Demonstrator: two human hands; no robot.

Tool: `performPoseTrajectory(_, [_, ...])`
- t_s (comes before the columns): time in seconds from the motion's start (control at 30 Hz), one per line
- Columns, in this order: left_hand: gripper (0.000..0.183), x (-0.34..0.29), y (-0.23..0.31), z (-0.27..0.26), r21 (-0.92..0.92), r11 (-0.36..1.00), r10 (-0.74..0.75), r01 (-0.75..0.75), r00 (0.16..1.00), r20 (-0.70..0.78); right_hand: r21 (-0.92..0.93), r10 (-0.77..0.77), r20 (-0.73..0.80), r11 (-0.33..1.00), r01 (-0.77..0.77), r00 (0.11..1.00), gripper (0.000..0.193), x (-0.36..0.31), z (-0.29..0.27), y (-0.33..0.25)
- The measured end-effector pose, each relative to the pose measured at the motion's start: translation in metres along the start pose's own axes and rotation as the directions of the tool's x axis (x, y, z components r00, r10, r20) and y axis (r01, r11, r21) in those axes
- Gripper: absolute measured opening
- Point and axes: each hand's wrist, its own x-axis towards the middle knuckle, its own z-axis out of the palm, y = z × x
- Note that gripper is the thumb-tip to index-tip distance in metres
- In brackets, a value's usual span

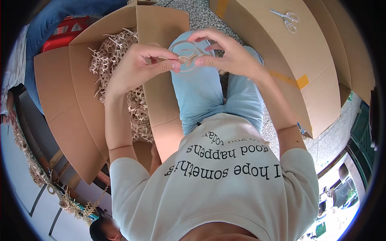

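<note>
Above my knees, both hands work on a tan strip [185, 59] with narrow leaf-like ends, gathered where the fingertips meet. A thin, pale loop [189, 74] rings it, faint against my light blue trousers. My left hand [146, 62] is closed, thumb and forefinger pinching the gathered part from the left. From the right, my right hand [221, 50] curls round the loop. Its thumb presses by the strip's right end, and its forefinger reaches over the top of the loop. Whether the strip and loop are one piece, I cannot tell.
Left of my legs, an open cardboard box [163, 80] holds a heap of tan leafy strips [114, 48]. Scissors [286, 18] lie on cardboard [277, 44] at the right. A red stool [66, 34] and a person in jeans [44, 24] are far left; another person's head [102, 229] shows lower left.
</note>
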Motion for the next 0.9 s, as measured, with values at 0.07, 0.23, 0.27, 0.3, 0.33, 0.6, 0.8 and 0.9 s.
performPoseTrajectory(0.07, [0.013,0.000,-0.004,-0.002,-0.079,0.994,-0.077,0.073,0.996,-0.051,0.065,0.093,-0.113,0.994,-0.086,0.989,0.035,-0.010,0.008,0.008])
performPoseTrajectory(0.23, [0.013,-0.011,-0.018,-0.007,-0.002,0.996,-0.084,0.085,0.992,-0.095,0.008,0.309,-0.258,0.948,-0.318,0.915,0.034,-0.020,0.019,0.011])
performPoseTrajectory(0.27, [0.013,-0.011,-0.021,-0.008,0.092,0.991,-0.085,0.092,0.993,-0.087,0.009,0.308,-0.256,0.949,-0.316,0.916,0.034,-0.021,0.019,0.012])
performPoseTrajectory(0.3, [0.013,-0.011,-0.023,-0.008,0.092,0.991,-0.085,0.094,0.992,-0.089,-0.065,0.171,-0.297,0.978,-0.198,0.940,0.025,-0.022,0.018,0.014])
performPoseTrajectory(0.33, [0.014,-0.011,-0.025,-0.008,0.067,0.992,-0.101,0.108,0.990,-0.099,-0.143,0.029,-0.327,0.986,-0.080,0.944,0.017,-0.023,0.016,0.015])
performPoseTrajectory(0.6, [0.015,-0.016,-0.028,-0.006,-0.038,0.980,-0.199,0.197,0.978,-0.065,-0.036,0.129,-0.165,0.990,-0.137,0.978,0.003,-0.018,-0.004,-0.017])
performPoseTrajectory(0.8, [0.014,-0.022,-0.024,-0.003,-0.087,0.987,-0.136,0.133,0.991,-0.019,-0.039,0.210,-0.147,0.975,-0.218,0.967,0.007,-0.009,-0.017,-0.020])
performPoseTrajectory(0.9, [0.013,-0.023,-0.020,0.001,-0.115,0.991,-0.081,0.075,0.996,-0.046,-0.048,0.196,-0.134,0.978,-0.204,0.971,0.008,-0.007,-0.019,-0.020])
